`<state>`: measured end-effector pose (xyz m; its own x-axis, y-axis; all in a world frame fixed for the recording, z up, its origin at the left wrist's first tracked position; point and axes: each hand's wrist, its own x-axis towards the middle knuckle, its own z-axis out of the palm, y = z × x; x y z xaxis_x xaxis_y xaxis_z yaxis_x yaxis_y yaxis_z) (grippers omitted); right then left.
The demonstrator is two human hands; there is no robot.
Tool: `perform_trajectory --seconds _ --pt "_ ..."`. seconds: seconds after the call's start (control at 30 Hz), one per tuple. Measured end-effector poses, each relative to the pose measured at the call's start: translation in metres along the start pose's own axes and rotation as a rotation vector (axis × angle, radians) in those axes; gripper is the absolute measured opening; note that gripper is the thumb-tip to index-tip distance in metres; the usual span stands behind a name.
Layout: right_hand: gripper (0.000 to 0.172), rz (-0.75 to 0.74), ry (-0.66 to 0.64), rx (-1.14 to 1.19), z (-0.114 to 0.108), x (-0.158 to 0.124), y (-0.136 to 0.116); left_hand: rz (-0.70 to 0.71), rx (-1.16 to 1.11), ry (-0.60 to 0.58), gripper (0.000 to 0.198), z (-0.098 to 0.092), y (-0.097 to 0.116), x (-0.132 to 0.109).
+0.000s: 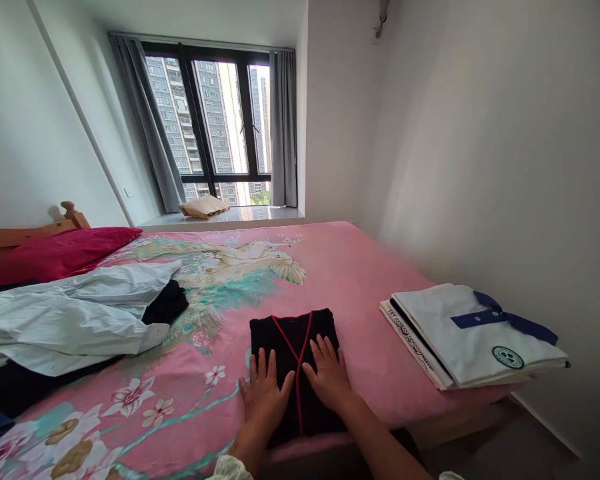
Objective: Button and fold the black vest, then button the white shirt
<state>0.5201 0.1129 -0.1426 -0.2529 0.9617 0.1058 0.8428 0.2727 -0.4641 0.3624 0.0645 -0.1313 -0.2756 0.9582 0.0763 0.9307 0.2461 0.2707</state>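
Head view shows us both palms down on the black top point(311, 408), which lies folded on the bed point(360, 287), its hem right by the near edge. Our left hand point(266, 393) and right hand point(330, 375) are flat, fingers spread, a little apart from each other, clamped on nothing. If we pressed harder with one palm than the other, the thin cloth could skew and pull the red trim point(293, 345) out of line. Dragging towards us could tip the hem over the edge and loosen the fold. Off to our right, the stack point(463, 343) seems to overhang the bed's corner, so a knock from our right elbow could send its uppermost shirt sliding floorwards.
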Motion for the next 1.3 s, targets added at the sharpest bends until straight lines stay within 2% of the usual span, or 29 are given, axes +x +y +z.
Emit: perform_trajectory --seconds 0.07,0.13,0.23,0.3,0.33,0.4,0.5,0.57,0.63,0.7,0.8,0.93,1.1,1.3 --pt "0.061 -0.011 0.006 0.031 -0.001 0.002 0.001 0.001 -0.049 0.003 0.069 0.0 -0.002 0.002" --pt "0.061 -0.015 0.069 0.096 -0.005 0.001 0.004 -0.033 -0.144 0.052 0.07 -0.002 -0.008 0.005" --pt "0.06 0.047 0.323 0.264 -0.013 -0.015 0.021 -0.102 -0.372 0.135 0.072 -0.004 -0.03 0.004" --pt "0.057 0.173 0.414 0.422 -0.017 -0.035 0.04 -0.119 -0.529 0.112 0.07 -0.006 -0.049 -0.004" --pt "0.055 0.249 0.397 0.502 -0.018 -0.048 0.05 -0.125 -0.591 0.08 0.067 -0.007 -0.058 -0.011" --pt "0.047 0.365 0.282 0.613 -0.019 -0.071 0.066 -0.135 -0.656 0.002 0.053 -0.012 -0.071 -0.027" --pt "0.039 0.393 0.105 0.65 -0.023 -0.093 0.074 -0.137 -0.6 -0.085 0.036 -0.022 -0.076 -0.045" --pt "0.037 0.385 0.063 0.663 -0.027 -0.096 0.07 -0.137 -0.553 -0.11 0.037 -0.029 -0.073 -0.05" --pt "0.037 0.409 0.074 0.703 -0.032 -0.093 0.062 -0.142 -0.58 -0.125 0.035 -0.034 -0.07 -0.05" --pt "0.038 0.444 0.063 0.757 -0.038 -0.09 0.053 -0.142 -0.65 -0.152 0.033 -0.036 -0.068 -0.047" --pt "0.036 0.487 -0.029 0.81 -0.045 -0.089 0.044 -0.154 -0.738 -0.209 0.032 -0.036 -0.068 -0.043" --pt "0.035 0.527 -0.127 0.89 -0.048 -0.088 0.042 -0.154 -0.913 -0.259 0.034 -0.032 -0.067 -0.04" --pt "0.034 0.547 -0.175 0.972 -0.039 -0.079 0.046 -0.174 -1.011 -0.31 0.041 -0.033 -0.061 -0.036" --pt "0.036 0.479 -0.032 0.968 -0.042 -0.084 0.041 -0.156 -1.045 -0.331 0.043 -0.036 -0.065 -0.04"
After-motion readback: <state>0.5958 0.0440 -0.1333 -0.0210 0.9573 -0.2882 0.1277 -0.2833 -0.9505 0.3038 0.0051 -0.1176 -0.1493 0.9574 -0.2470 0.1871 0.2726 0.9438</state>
